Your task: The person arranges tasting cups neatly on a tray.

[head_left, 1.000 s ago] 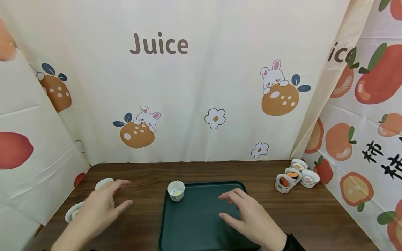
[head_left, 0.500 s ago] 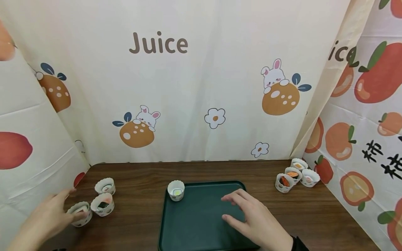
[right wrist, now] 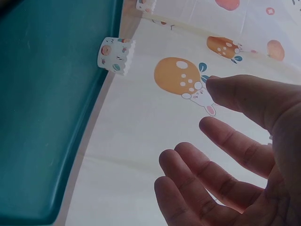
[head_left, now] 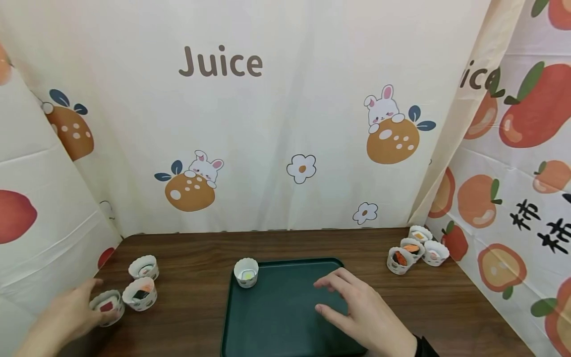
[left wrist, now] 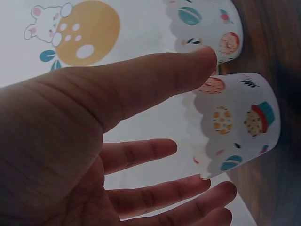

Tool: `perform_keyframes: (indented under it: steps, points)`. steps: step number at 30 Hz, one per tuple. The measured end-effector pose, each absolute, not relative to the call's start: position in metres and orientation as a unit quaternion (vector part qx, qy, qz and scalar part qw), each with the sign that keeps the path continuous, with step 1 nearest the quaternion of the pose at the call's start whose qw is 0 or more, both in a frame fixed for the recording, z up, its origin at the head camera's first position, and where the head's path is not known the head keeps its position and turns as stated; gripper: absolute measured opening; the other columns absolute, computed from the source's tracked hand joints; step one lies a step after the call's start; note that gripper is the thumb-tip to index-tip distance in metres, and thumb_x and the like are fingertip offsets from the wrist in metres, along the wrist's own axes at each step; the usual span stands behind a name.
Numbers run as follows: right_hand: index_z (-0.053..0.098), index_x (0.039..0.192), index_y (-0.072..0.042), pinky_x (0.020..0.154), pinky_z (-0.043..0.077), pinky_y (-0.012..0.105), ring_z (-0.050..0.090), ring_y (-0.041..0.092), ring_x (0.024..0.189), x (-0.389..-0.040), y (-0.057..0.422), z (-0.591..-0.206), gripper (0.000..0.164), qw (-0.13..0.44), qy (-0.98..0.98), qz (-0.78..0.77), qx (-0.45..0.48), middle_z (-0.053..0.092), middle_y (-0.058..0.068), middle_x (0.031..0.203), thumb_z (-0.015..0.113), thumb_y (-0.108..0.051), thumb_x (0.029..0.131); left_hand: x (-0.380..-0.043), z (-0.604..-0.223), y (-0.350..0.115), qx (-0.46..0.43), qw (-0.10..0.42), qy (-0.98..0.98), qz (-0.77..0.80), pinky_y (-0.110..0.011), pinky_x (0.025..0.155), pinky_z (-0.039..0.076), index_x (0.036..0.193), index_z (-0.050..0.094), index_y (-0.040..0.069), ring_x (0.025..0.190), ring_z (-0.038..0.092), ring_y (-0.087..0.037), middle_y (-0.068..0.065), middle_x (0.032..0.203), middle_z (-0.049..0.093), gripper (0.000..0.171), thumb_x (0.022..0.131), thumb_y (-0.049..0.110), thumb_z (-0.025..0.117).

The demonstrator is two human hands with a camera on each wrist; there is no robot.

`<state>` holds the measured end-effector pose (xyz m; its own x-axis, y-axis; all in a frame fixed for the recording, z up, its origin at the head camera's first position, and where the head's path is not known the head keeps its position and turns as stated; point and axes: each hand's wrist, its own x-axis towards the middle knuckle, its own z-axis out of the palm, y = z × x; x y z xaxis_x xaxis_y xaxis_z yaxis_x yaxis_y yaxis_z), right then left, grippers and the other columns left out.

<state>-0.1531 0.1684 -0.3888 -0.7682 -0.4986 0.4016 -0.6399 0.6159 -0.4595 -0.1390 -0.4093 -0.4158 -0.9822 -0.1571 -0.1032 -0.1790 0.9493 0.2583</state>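
My left hand (head_left: 67,312) is at the nearest of three paper cups on the left, a patterned white cup (left wrist: 240,125) with a scalloped rim and a red-and-white sushi piece inside. In the left wrist view the thumb reaches over its rim and the other fingers are spread straight at its far side. Right beside it stands a cup with dark-wrapped sushi (head_left: 140,294), and behind that another cup (head_left: 144,267). My right hand (head_left: 361,312) hovers over the green tray (head_left: 276,322), fingers loosely bent, holding nothing. One cup with a pale green-yellow piece (head_left: 246,272) sits on the tray's far left corner.
Several more sushi cups (head_left: 400,260) cluster at the back right of the brown wooden table (head_left: 187,317). Printed cloth (head_left: 285,119) hangs behind the table and along both sides.
My left hand has moved left from over the cups to the nearest one, uncovering the other two. The right hand stays nearly still over the tray. The head view has shifted slightly.
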Motion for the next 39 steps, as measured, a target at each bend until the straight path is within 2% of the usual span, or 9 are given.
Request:
perform_keyframes:
  steps: [6,12,18,30,39]
  points:
    - [0.07,0.121,-0.034,0.073,0.054,0.022,0.061,-0.002,0.097,-0.1542,0.1711,-0.388,0.025,0.127,-0.892,0.299,0.315,0.064,-0.021,0.116,0.079,-0.036,0.099,-0.1446,-0.4221,-0.4126,-0.099,0.071,0.984,0.132,-0.056,0.076,0.053,0.13,0.048,-0.021,0.087,0.058,-0.041,-0.033,0.1,0.064,0.091,0.081,0.044,0.089]
    - [0.07,0.121,-0.035,0.072,0.054,0.022,0.062,-0.001,0.098,-0.1549,0.1722,-0.3868,0.024,0.12,-0.895,0.3,0.308,0.064,-0.021,0.114,0.078,-0.037,0.099,-0.1468,-0.4241,-0.4148,-0.101,0.093,0.981,0.134,-0.051,0.072,0.051,0.127,0.051,-0.019,0.084,0.057,-0.039,-0.025,0.093,0.064,0.084,0.084,0.044,0.085]
    - [0.071,0.121,-0.034,0.071,0.053,0.022,0.062,0.0,0.098,-0.1545,0.1733,-0.3857,0.023,0.117,-0.894,0.305,0.308,0.065,-0.019,0.114,0.078,-0.039,0.1,-0.1462,-0.422,-0.4121,-0.1,0.089,0.981,0.139,-0.043,0.069,0.048,0.122,0.054,-0.018,0.083,0.057,-0.037,-0.022,0.091,0.064,0.074,0.085,0.038,0.085]
    - [0.071,0.12,-0.033,0.071,0.053,0.022,0.062,-0.002,0.096,-0.1561,0.1728,-0.3867,0.023,0.12,-0.899,0.296,0.3,0.064,-0.021,0.112,0.08,-0.036,0.098,-0.142,-0.4199,-0.4092,-0.082,0.053,0.986,0.138,-0.039,0.066,0.043,0.115,0.059,-0.013,0.079,0.057,-0.035,-0.017,0.085,0.063,0.058,0.084,0.03,0.083]
    - [0.071,0.12,-0.033,0.071,0.054,0.023,0.063,-0.001,0.098,-0.157,0.1744,-0.3875,0.023,0.117,-0.901,0.295,0.297,0.065,-0.02,0.113,0.078,-0.038,0.099,-0.1414,-0.4183,-0.4149,-0.098,0.06,0.983,0.141,-0.039,0.065,0.042,0.117,0.059,-0.014,0.08,0.057,-0.033,-0.017,0.088,0.063,0.061,0.088,0.034,0.082]
